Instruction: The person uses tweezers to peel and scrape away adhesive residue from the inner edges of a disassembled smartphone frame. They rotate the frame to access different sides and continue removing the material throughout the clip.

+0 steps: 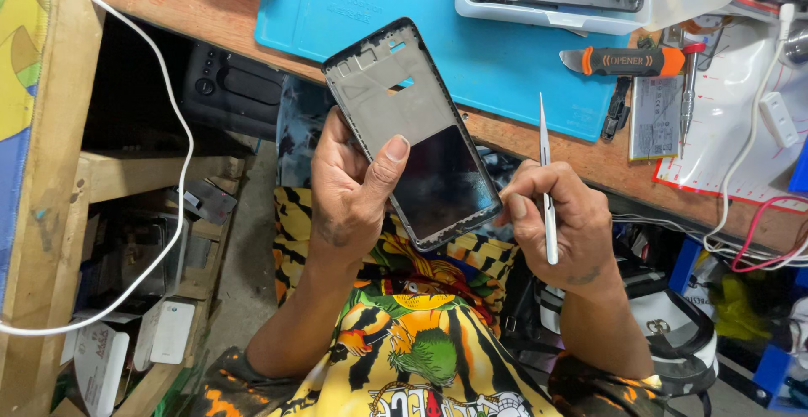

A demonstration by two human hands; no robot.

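While my left hand [349, 194] grips the phone frame [412, 131] over my lap, just below the bench edge w/ the blue mat [454, 38], my right hand [560, 228] pinches white tweezers [546, 181] beside it, so I judge a cleaning/prying step is in hand, and next move needs a steady tip.

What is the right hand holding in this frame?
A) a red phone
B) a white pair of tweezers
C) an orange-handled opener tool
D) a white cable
B: the right hand grips white tweezers, tip pointing up, beside the phone frame held in the left hand; the orange opener lies on the bench.
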